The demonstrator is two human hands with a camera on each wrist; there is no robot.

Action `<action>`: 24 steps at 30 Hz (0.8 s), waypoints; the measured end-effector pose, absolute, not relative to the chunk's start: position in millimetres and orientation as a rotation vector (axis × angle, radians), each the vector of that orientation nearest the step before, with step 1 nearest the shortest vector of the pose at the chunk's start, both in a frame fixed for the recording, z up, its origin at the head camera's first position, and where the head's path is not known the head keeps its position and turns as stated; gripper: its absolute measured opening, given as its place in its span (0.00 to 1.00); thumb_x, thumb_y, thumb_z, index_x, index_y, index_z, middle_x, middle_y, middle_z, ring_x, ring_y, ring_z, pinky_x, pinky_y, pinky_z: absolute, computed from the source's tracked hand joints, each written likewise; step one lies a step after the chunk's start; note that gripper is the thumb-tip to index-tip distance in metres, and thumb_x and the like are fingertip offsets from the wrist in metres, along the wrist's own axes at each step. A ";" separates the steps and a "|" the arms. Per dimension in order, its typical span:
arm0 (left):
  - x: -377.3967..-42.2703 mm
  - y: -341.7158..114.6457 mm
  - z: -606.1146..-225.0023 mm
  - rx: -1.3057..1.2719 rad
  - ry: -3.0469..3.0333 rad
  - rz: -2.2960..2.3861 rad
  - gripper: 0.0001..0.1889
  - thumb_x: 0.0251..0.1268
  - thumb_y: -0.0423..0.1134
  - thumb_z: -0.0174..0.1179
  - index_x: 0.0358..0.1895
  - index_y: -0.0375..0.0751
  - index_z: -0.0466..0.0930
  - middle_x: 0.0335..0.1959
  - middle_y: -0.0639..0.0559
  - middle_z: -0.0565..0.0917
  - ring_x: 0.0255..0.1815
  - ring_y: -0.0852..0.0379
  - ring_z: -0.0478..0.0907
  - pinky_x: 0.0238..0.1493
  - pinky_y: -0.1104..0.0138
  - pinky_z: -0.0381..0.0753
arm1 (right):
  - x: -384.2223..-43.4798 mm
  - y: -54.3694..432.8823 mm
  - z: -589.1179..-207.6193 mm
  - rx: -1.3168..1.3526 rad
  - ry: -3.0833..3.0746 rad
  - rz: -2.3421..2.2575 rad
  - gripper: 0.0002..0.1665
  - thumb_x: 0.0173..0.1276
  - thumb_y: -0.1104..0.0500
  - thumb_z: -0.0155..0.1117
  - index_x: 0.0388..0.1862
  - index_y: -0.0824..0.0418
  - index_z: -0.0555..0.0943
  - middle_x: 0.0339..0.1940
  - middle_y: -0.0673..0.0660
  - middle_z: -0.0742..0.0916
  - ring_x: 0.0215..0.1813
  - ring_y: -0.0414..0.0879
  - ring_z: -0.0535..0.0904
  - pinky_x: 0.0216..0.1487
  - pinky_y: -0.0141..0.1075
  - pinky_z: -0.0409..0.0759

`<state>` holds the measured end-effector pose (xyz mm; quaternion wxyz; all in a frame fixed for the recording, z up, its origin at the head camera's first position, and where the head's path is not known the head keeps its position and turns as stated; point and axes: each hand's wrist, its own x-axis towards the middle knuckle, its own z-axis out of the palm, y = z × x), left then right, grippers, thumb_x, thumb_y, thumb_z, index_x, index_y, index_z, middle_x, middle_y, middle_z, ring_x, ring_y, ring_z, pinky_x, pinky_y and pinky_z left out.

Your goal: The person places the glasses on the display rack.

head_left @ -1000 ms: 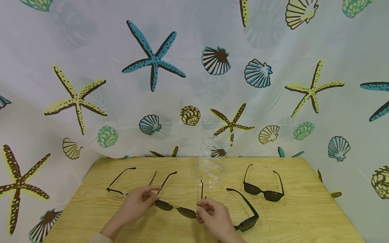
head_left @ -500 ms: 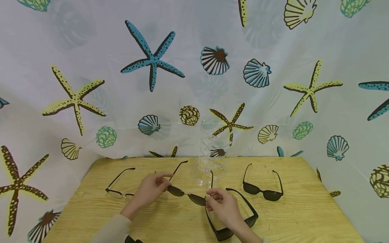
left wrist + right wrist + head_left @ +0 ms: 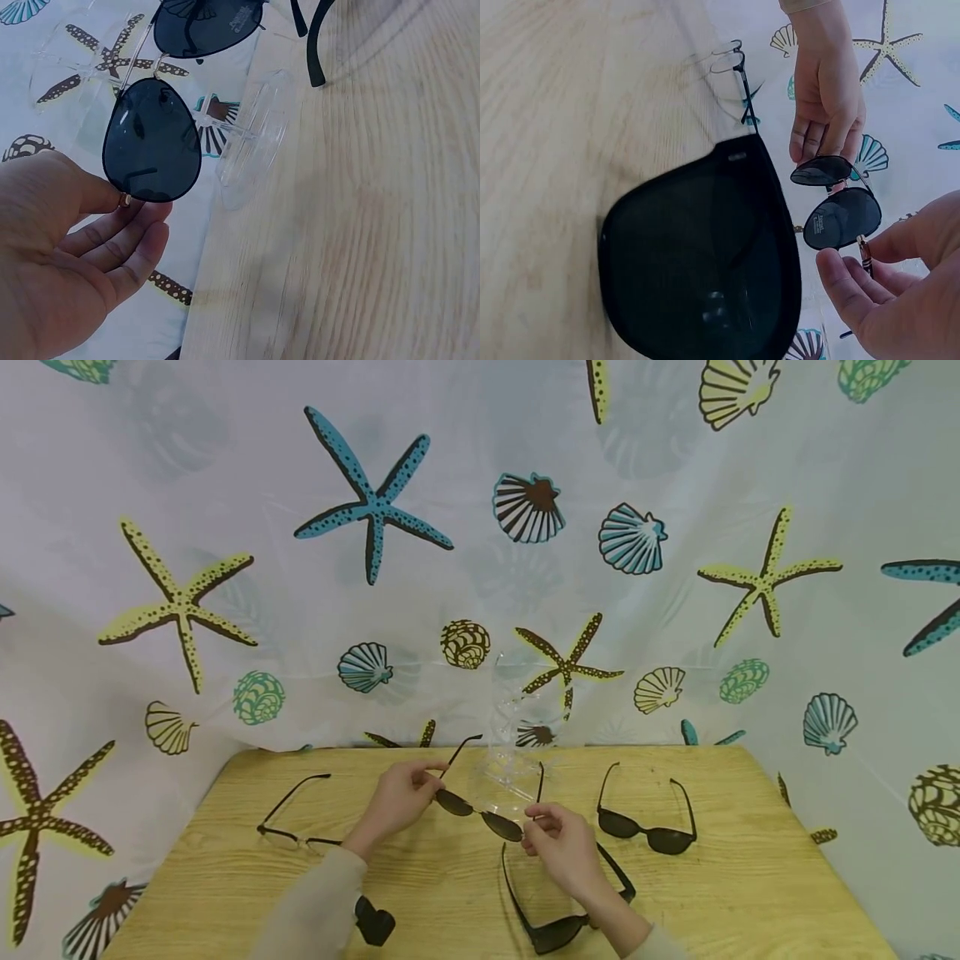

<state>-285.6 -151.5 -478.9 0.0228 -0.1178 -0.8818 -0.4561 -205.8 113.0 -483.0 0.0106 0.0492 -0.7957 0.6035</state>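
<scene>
A pair of aviator sunglasses (image 3: 502, 827), thin-framed with dark lenses, is held up by both hands, its temples unfolded and pointing away. My left hand (image 3: 405, 797) pinches the left end near the hinge, thumb against the frame in the left wrist view. At the other end, my right hand (image 3: 566, 852) pinches the frame by its hinge, as the right wrist view also shows. Just beyond the sunglasses stands a clear plastic display stand (image 3: 512, 752), partly hidden by them; its round base (image 3: 255, 142) shows in the left wrist view.
Half-rimmed eyeglasses (image 3: 281, 836) lie at the left of the wooden table (image 3: 750, 902). Black sunglasses (image 3: 670, 841) lie at the right, and another black pair (image 3: 558, 935) lies below my right hand. A shell-patterned curtain (image 3: 420, 610) hangs behind.
Both hands have carried the aviator sunglasses forward and to the right, from over the table's middle to just before the clear stand. The other glasses stay where they were.
</scene>
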 end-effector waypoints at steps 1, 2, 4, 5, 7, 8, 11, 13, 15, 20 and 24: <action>-287.6 -149.1 -478.9 -0.351 -2.732 -1.409 0.17 0.78 0.30 0.58 0.63 0.41 0.86 0.42 0.44 0.92 0.30 0.53 0.82 0.24 0.68 0.66 | -207.2 113.7 -482.6 0.148 -2.483 1.875 0.13 0.76 0.66 0.63 0.55 0.71 0.84 0.38 0.66 0.90 0.38 0.61 0.90 0.42 0.46 0.91; -289.1 -147.0 -478.5 -0.340 -2.735 -1.402 0.17 0.78 0.31 0.58 0.63 0.42 0.86 0.43 0.44 0.92 0.29 0.54 0.81 0.24 0.67 0.66 | -208.4 114.4 -482.2 0.144 -2.481 1.871 0.13 0.77 0.66 0.63 0.56 0.71 0.84 0.38 0.66 0.90 0.38 0.62 0.90 0.42 0.46 0.91; -292.4 -143.2 -478.1 -0.320 -2.739 -1.394 0.16 0.78 0.32 0.58 0.63 0.43 0.86 0.43 0.45 0.92 0.27 0.55 0.80 0.24 0.66 0.66 | -210.4 115.9 -481.9 0.136 -2.482 1.859 0.14 0.77 0.66 0.62 0.56 0.71 0.83 0.38 0.66 0.90 0.38 0.61 0.90 0.43 0.46 0.91; -293.9 -141.4 -477.9 -0.310 -2.738 -1.391 0.16 0.78 0.32 0.58 0.63 0.43 0.86 0.43 0.45 0.93 0.27 0.56 0.79 0.24 0.66 0.66 | -210.9 116.6 -481.7 0.135 -2.479 1.858 0.14 0.77 0.66 0.62 0.57 0.71 0.83 0.39 0.66 0.90 0.38 0.60 0.90 0.43 0.46 0.91; -297.3 -138.3 -477.7 -0.292 -2.734 -1.408 0.17 0.78 0.32 0.58 0.64 0.44 0.86 0.43 0.45 0.93 0.25 0.58 0.77 0.23 0.67 0.65 | -212.5 117.9 -481.9 0.136 -2.475 1.851 0.14 0.77 0.66 0.62 0.57 0.72 0.83 0.39 0.66 0.90 0.38 0.59 0.90 0.43 0.46 0.91; -298.7 -136.9 -477.1 -0.292 -2.726 -1.417 0.17 0.78 0.32 0.58 0.64 0.43 0.86 0.43 0.45 0.93 0.24 0.58 0.76 0.23 0.66 0.64 | -213.4 118.6 -481.9 0.135 -2.475 1.843 0.14 0.77 0.66 0.62 0.58 0.72 0.83 0.39 0.66 0.90 0.38 0.58 0.90 0.43 0.46 0.91; -304.7 -132.5 -476.1 -0.289 -2.706 -1.436 0.17 0.78 0.32 0.57 0.64 0.42 0.86 0.43 0.43 0.93 0.26 0.58 0.77 0.22 0.67 0.62 | -217.4 120.1 -482.0 0.122 -2.474 1.825 0.15 0.78 0.66 0.62 0.58 0.72 0.82 0.40 0.67 0.90 0.39 0.60 0.90 0.43 0.47 0.91; -308.3 -129.8 -474.9 -0.290 -2.693 -1.443 0.16 0.78 0.31 0.58 0.63 0.41 0.86 0.43 0.42 0.92 0.27 0.58 0.78 0.23 0.67 0.63 | -220.9 121.2 -482.1 0.100 -2.483 1.810 0.15 0.78 0.66 0.61 0.58 0.72 0.83 0.40 0.67 0.90 0.39 0.61 0.91 0.44 0.49 0.91; -312.5 -127.1 -475.4 -0.291 -2.680 -1.453 0.16 0.78 0.30 0.58 0.62 0.40 0.86 0.43 0.41 0.92 0.28 0.57 0.79 0.23 0.67 0.64 | -224.0 122.3 -482.4 0.077 -2.483 1.810 0.15 0.78 0.66 0.61 0.58 0.71 0.83 0.40 0.67 0.90 0.40 0.63 0.91 0.45 0.50 0.91; -323.1 -120.2 -481.4 -0.295 -2.670 -1.466 0.15 0.77 0.29 0.59 0.60 0.39 0.87 0.43 0.40 0.92 0.31 0.53 0.83 0.24 0.68 0.66 | -230.5 125.0 -484.5 0.016 -2.478 1.808 0.15 0.77 0.66 0.62 0.59 0.70 0.83 0.41 0.67 0.90 0.40 0.62 0.91 0.44 0.51 0.91; -329.6 -116.4 -485.0 -0.262 -2.678 -1.464 0.15 0.77 0.29 0.58 0.60 0.39 0.87 0.43 0.40 0.92 0.31 0.51 0.84 0.24 0.67 0.68 | -236.9 126.1 -487.7 0.001 -2.477 1.805 0.16 0.77 0.66 0.62 0.59 0.71 0.83 0.39 0.66 0.91 0.37 0.57 0.91 0.44 0.50 0.91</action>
